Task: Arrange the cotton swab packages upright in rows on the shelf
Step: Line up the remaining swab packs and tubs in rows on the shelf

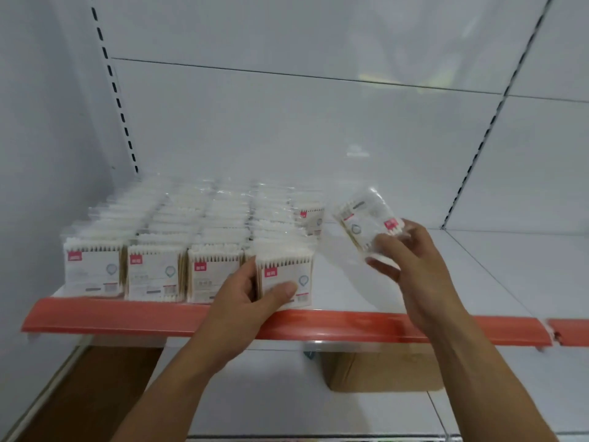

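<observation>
As left hand grips front package, right hand holds another (tilted).

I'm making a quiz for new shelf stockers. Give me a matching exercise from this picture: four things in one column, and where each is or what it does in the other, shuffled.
1 left hand
2 right hand
3 cardboard box
4 red strip

A sits below the shelf
B holds a tilted package in the air
C runs along the shelf's front edge
D grips the front package of the fourth row from the left

Pairs: 1-D, 2-B, 3-A, 4-C
</observation>
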The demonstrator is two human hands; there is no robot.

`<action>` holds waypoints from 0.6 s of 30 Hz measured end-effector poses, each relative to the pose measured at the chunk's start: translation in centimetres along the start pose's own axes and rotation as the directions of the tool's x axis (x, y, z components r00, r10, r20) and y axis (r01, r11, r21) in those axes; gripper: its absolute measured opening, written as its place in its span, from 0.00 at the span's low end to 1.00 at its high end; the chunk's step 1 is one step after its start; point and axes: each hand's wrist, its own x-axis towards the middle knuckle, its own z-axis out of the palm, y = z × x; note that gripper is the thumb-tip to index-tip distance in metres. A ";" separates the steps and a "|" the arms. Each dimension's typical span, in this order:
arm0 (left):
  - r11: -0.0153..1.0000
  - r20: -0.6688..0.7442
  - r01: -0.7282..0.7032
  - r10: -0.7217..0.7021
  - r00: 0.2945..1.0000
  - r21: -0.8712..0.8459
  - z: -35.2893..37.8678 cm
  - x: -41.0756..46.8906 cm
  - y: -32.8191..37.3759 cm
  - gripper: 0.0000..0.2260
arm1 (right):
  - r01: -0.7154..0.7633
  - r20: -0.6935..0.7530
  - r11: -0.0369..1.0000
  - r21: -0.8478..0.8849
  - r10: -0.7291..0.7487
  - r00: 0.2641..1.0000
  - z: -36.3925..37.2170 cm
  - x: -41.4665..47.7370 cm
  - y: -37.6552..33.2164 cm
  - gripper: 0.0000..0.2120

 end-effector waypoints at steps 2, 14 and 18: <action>1.000 0.001 0.004 -0.004 1.000 -0.023 -0.1 0.0 0.1 0.11 | 0.062 -0.013 0.973 -0.221 -0.066 0.998 0.4 2.0 -0.1 0.13; 0.999 0.013 0.031 -0.031 0.999 -0.044 -0.2 -0.1 0.5 0.10 | 0.474 0.459 0.515 -0.714 -0.167 0.873 5.1 10.5 2.1 0.11; 0.998 0.022 0.035 -0.033 0.999 -0.054 -0.3 0.0 0.5 0.11 | 0.531 0.467 0.516 -0.672 -0.261 0.845 5.3 11.2 3.4 0.16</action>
